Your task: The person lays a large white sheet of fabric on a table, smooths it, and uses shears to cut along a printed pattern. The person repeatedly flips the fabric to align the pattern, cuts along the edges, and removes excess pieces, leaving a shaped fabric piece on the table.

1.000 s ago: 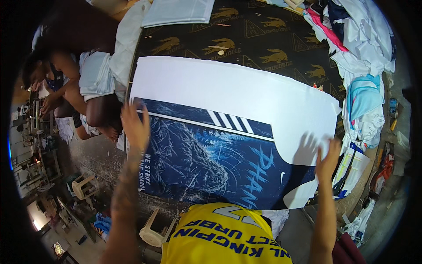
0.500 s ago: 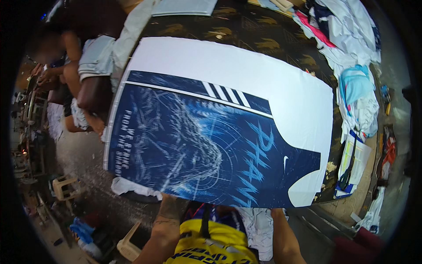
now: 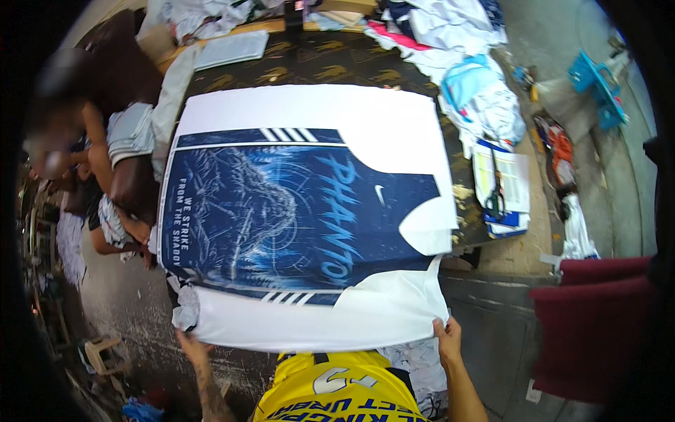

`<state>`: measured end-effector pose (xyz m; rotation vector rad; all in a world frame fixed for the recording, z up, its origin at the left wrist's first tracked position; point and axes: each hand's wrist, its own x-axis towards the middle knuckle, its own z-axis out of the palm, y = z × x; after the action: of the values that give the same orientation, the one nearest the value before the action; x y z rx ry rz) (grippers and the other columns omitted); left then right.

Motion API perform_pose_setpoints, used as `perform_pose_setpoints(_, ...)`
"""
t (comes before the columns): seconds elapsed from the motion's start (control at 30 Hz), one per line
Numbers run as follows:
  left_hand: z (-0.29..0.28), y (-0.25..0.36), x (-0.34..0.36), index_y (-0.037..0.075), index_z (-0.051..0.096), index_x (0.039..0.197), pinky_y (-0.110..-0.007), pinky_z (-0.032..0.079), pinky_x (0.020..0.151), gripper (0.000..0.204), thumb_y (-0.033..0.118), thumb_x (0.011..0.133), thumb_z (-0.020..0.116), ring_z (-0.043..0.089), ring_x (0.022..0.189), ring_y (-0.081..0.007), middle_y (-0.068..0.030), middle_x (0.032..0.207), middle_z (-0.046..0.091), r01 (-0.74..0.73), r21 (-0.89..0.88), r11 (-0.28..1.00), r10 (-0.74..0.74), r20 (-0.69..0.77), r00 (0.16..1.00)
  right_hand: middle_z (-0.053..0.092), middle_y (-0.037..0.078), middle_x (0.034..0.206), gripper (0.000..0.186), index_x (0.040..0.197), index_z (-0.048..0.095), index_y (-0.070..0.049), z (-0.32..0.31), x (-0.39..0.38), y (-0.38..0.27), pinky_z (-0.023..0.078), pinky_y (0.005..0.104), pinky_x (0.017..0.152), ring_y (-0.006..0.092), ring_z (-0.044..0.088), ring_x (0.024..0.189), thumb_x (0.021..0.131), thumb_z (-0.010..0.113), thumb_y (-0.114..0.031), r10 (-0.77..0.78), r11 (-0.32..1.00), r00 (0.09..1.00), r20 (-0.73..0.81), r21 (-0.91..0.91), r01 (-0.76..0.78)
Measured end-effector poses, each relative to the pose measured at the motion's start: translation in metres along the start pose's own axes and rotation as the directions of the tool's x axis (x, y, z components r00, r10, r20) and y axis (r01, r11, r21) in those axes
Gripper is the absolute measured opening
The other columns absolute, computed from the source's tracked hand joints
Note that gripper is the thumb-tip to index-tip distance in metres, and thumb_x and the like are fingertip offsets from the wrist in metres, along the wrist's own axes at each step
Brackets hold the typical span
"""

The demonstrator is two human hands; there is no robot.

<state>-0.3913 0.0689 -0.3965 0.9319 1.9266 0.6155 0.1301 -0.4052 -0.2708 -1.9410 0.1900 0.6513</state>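
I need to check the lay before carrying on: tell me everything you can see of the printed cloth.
The printed cloth is a white, fabric-looking sheet with a navy jersey-shaped print: jagged light-blue lettering, a textured picture, white stripes along the far and near sides. It lies spread out over the dark table, mostly flat, its near white margin loose and lightly rippled. The right hand grips its near right corner; the left hand is at its near left corner, grip unclear.
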Motion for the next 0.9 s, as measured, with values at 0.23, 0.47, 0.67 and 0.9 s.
perform_pose_setpoints(0.23,0.057,0.309,0.036,0.007,0.070,0.132,-0.027,0.055,0.085,0.035,0.033,0.109,0.066,0.068,0.102,-0.0101,-0.0028,0.123,0.071,-0.453,-0.326,0.829,0.558,0.433,0.709,0.073,0.007,0.117,0.038,0.124,0.071,0.001,-0.011,0.032,-0.242,0.053,0.0316,0.096,0.0152,0.066,0.109,0.093,0.087,-0.014,-0.437,0.879,0.882,0.177,0.289,0.378)
perform_pose_setpoints(0.47,0.271,0.492,0.130,0.005,0.079,0.105,-0.028,0.051,0.064,0.031,0.035,0.099,0.078,0.064,0.072,-0.0101,-0.0005,0.079,0.070,-0.685,0.130,0.717,0.565,0.466,0.681,0.064,0.005,0.109,0.019,0.096,0.073,0.000,0.026,0.193,-0.378,0.045,0.0306,0.087,0.0144,0.057,0.099,0.101,0.079,-0.016,-0.623,0.680,0.732,0.276,-0.272,0.681)
perform_pose_setpoints(0.67,0.405,0.506,0.195,0.004,0.083,0.104,-0.037,0.050,0.069,0.032,0.034,0.093,0.083,0.064,0.071,-0.0164,-0.0070,0.073,0.070,-0.832,0.263,0.488,0.774,0.311,0.552,0.054,-0.010,0.070,0.029,0.087,0.072,-0.007,0.083,0.300,-0.380,0.032,0.0243,0.058,0.0011,0.044,0.065,0.104,0.078,-0.030,-0.518,0.822,0.843,0.148,-0.188,0.538)
perform_pose_setpoints(0.9,0.487,0.538,0.217,0.007,0.083,0.111,-0.044,0.055,0.078,0.039,0.042,0.094,0.081,0.074,0.081,-0.0316,-0.0159,0.088,0.077,-0.826,0.381,0.414,0.796,0.288,0.532,0.051,-0.008,0.074,0.032,0.086,0.068,-0.008,0.132,0.398,-0.352,0.035,0.0257,0.062,0.0046,0.044,0.069,0.105,0.076,-0.033,-0.382,0.876,0.922,-0.059,-0.341,0.341)
